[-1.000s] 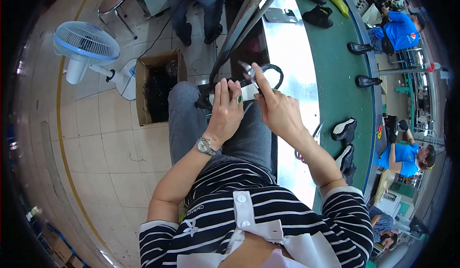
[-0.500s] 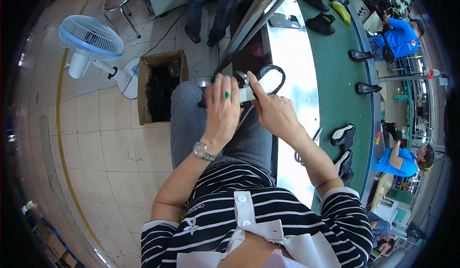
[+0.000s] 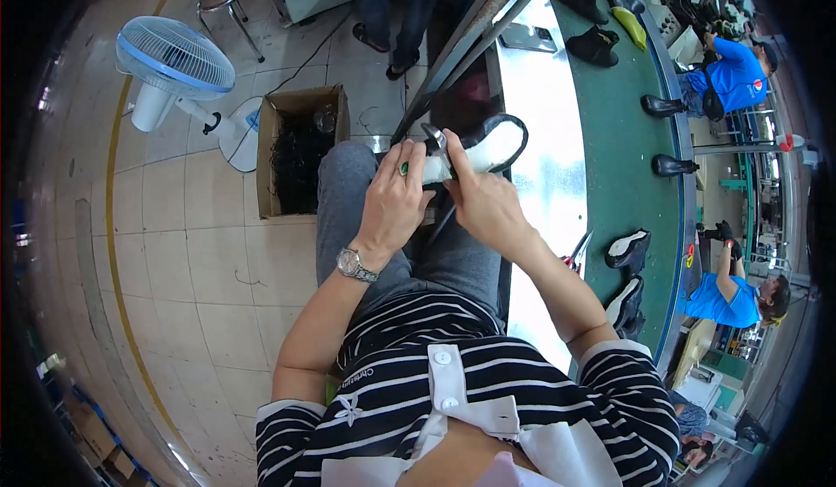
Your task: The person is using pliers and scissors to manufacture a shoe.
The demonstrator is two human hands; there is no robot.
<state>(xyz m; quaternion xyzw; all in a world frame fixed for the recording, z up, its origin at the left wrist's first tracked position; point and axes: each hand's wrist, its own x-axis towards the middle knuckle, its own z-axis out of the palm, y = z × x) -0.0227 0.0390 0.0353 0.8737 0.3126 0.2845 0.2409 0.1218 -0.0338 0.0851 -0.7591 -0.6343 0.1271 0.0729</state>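
Over the lap, gripping a black-rimmed shoe: left hand and right hand, fingers closed around it.

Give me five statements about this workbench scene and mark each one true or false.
1. Both hands hold the shoe above the lap. True.
2. The left hand wears a wristwatch. True.
3. The cardboard box stands on the green belt. False: it stands on the tiled floor, left of the person's knees.
4. The fan stands on the floor, left of the box. True.
5. The right hand is resting flat on the bench. False: it grips the shoe together with the left hand.
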